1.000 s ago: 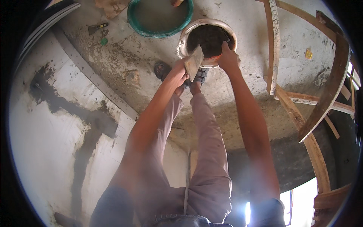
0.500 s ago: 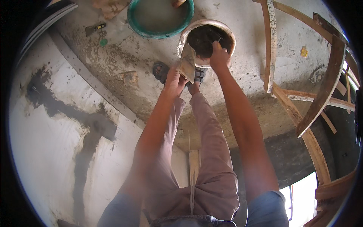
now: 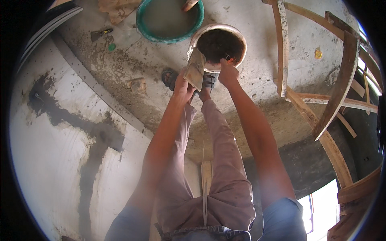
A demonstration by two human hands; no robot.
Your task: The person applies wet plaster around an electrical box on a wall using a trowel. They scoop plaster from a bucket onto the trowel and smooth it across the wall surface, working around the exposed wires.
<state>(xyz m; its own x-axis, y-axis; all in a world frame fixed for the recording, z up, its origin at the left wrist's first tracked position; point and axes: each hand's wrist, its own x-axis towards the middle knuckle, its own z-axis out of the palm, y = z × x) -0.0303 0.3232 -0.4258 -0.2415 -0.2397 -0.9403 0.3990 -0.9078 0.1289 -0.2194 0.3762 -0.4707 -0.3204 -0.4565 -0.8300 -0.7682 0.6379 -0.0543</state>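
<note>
My left hand grips a flat, worn rectangular board tool, likely a float, tilted at the near left rim of a white bucket. Dark, wet-looking mix fills much of the bucket. My right hand, closed, holds a small tool with an orange handle at the bucket's near right side; its metal end is against the mix and too small to make out fully. My sandalled feet are just below the bucket.
A green tub of cloudy water stands behind, left. A scraper lies on the floor. Wooden frames stand at the right. At the left is a white wall with grey patches; brown torn material lies at the back.
My right hand has moved left and back toward me, with the small tool lower in the bucket. My left hand and the board have shifted slightly left.
</note>
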